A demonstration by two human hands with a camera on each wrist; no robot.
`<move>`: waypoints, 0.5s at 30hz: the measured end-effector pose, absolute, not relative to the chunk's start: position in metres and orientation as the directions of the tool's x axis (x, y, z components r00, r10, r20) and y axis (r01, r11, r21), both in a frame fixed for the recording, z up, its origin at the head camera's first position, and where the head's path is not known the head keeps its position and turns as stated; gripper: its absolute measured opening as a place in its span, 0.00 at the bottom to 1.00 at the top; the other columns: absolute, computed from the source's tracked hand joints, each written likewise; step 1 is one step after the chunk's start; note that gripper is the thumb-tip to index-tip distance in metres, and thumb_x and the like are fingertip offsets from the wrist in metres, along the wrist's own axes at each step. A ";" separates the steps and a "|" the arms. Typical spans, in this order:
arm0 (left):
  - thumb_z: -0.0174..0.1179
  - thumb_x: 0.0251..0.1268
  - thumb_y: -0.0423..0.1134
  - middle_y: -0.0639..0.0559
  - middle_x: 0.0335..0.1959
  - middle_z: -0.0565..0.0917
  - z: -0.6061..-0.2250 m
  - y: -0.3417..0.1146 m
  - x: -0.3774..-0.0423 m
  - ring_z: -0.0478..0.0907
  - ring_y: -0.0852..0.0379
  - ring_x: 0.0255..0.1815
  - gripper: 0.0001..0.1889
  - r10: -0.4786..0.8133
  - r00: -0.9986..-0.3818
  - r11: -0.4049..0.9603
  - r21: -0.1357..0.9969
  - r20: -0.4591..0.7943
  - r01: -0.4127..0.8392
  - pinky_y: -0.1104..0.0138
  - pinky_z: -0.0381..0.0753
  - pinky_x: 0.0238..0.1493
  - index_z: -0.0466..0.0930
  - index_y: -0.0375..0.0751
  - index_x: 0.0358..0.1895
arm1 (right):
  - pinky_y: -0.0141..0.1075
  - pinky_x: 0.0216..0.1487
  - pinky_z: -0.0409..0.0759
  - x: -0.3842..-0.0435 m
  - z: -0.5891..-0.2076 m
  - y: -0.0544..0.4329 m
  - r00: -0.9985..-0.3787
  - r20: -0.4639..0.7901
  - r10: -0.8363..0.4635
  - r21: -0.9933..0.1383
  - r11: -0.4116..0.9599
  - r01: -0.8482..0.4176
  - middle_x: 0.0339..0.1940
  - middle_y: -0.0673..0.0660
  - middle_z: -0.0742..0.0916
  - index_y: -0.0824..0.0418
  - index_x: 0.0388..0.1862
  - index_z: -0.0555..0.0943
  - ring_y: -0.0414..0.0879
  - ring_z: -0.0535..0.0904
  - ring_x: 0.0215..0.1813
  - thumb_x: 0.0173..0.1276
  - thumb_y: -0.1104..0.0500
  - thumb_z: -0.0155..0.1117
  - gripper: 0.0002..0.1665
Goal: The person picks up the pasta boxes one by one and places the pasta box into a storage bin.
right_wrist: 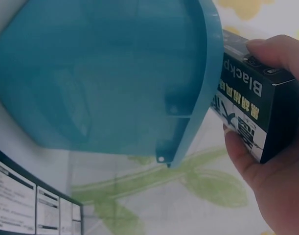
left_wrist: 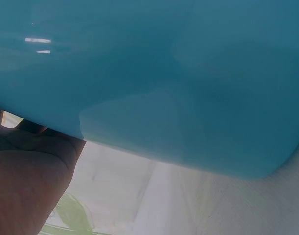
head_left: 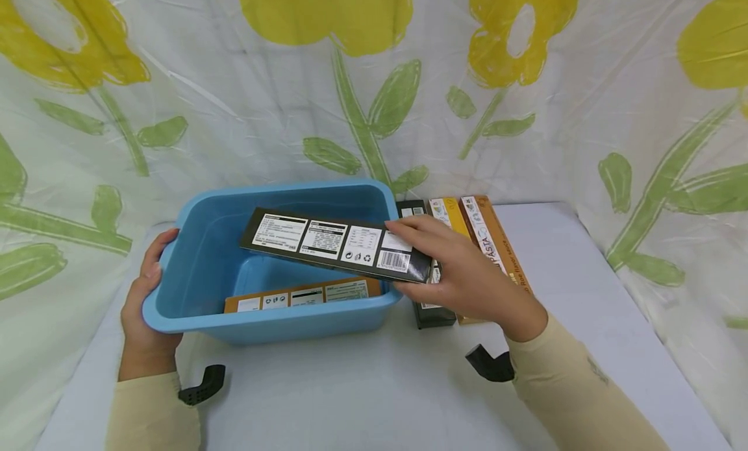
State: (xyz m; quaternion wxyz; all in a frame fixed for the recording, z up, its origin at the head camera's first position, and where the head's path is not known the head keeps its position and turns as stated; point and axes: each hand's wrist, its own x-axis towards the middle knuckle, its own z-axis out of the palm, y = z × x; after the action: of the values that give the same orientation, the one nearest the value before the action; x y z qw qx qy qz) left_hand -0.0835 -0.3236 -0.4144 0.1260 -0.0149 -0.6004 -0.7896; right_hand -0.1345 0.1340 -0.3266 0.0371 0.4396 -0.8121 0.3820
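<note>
My right hand (head_left: 461, 269) grips the right end of a black pasta box (head_left: 327, 240), thumb on one side and fingers on the other. The box slants over the blue plastic bin (head_left: 265, 322), its far end above the inside. In the right wrist view, the black box (right_wrist: 252, 98) shows "Blackp" lettering beside the bin's rim (right_wrist: 213, 63). My left hand (head_left: 146, 302) holds the bin's left rim; the bin wall (left_wrist: 154, 98) hides part of its fingers in the left wrist view. Inside the bin, an orange-brown box (head_left: 304, 295) lies along the near wall.
Right of the bin, partly behind my right hand, lie another black box (head_left: 435, 316), a yellow box (head_left: 452, 214) and an orange-brown pasta box (head_left: 497, 243). They stand side by side on the white table (head_left: 327, 392). A flower-printed curtain (head_left: 234, 113) hangs behind.
</note>
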 end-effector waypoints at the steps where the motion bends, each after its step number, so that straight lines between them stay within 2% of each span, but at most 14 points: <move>1: 0.40 0.77 0.48 0.47 0.82 0.63 -0.414 -0.323 -0.083 0.64 0.46 0.75 0.34 -0.182 -0.968 -0.247 0.945 0.173 0.215 0.57 0.77 0.59 0.64 0.56 0.86 | 0.44 0.53 0.82 -0.135 -0.326 0.133 -0.608 0.392 -0.691 -0.582 0.325 -0.745 0.76 0.55 0.76 0.61 0.83 0.72 0.48 0.77 0.63 0.69 0.60 0.82 0.47; 7: 0.39 0.78 0.48 0.46 0.82 0.62 -0.415 -0.324 -0.083 0.63 0.46 0.75 0.35 -0.181 -0.968 -0.248 0.945 0.173 0.215 0.58 0.76 0.59 0.62 0.55 0.86 | 0.51 0.64 0.79 -0.141 -0.325 0.127 -0.605 0.343 -0.718 -0.556 0.364 -0.747 0.77 0.56 0.76 0.62 0.83 0.71 0.50 0.73 0.72 0.70 0.59 0.81 0.46; 15: 0.39 0.77 0.48 0.47 0.82 0.62 -0.416 -0.326 -0.085 0.63 0.46 0.75 0.35 -0.163 -0.969 -0.264 0.938 0.184 0.223 0.57 0.77 0.59 0.63 0.54 0.86 | 0.50 0.67 0.76 -0.145 -0.316 0.116 -0.607 0.238 -0.758 -0.546 0.412 -0.729 0.77 0.58 0.75 0.65 0.84 0.69 0.52 0.71 0.73 0.73 0.57 0.78 0.46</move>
State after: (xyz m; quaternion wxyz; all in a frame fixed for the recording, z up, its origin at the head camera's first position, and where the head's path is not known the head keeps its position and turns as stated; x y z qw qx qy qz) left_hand -0.0848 -0.3264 -0.4159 0.1214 -0.0249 -0.5943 -0.7947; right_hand -0.1451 0.1163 -0.3159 -0.0234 0.4427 -0.8400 0.3130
